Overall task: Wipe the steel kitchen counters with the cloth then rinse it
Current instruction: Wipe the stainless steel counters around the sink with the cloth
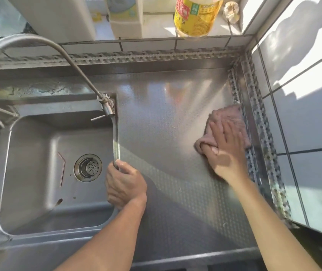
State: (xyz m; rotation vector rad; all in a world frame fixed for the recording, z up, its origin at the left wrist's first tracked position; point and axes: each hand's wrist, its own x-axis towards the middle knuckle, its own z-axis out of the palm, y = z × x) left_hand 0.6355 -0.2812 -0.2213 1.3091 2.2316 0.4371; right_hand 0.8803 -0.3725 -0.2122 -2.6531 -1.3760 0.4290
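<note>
Cloth (pixel 227 124), pink and bunched, is pressed flat on the steel counter (pixel 168 118) by the right hand (pixel 225 151), whose fingers are spread straight across it while the thumb is tucked against its near edge. It lies at the far right of the counter, touching the perforated metal strip (pixel 254 122) that runs along the tiled wall (pixel 301 114). The left hand (pixel 125 184) is curled around the raised rim of the sink (pixel 44 192), where the basin meets the counter, and seems to be used as a brace. A curved tap (pixel 39 44) arches over the sink from the back, and a drain (pixel 87 168) is seen in the basin floor. On the tiled ledge behind, a yellow oil bottle (pixel 196 16) and a white container (pixel 125 16) are set. The wiping step is judged to be in hand, with the cloth worked along the right edge; the rinse has not been started, since no water is seen running from the tap. For the next move, the cloth would probably need to be swept across the remaining surface toward the sink, with steady downward pressure kept on it so it does not bunch further. After that, it would have to be gathered up and carried under the tap.
</note>
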